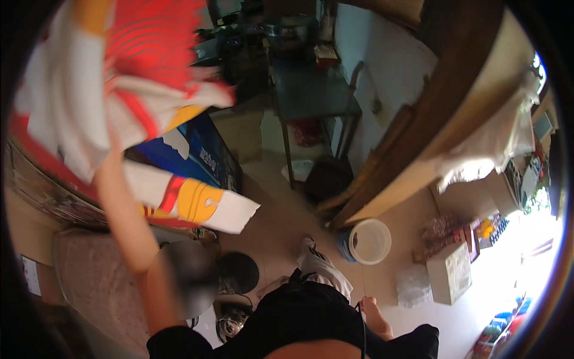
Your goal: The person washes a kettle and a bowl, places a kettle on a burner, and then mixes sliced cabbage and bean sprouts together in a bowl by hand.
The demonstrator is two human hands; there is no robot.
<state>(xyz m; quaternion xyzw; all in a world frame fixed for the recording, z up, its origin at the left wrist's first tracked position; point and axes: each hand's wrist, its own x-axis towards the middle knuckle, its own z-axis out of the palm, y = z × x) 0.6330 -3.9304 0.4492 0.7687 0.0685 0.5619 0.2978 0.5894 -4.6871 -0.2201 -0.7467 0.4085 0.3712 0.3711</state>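
My left arm reaches up and to the left, and my left hand is blurred and mostly lost against a large crumpled sheet printed in red, white and yellow. Its fingers cannot be made out. One end of printed material, white, yellow and red, sticks out to the right below the wrist. Underneath lies a dark blue printed surface. Low beside my body is my right hand, small in the view, near a thin black cord; whether its fingers hold anything is unclear.
A white bucket stands on the tiled floor to the right of my foot. Ahead is a dark metal table. A wooden frame slants along the right, with a white box beyond. A round black stool top is at lower left.
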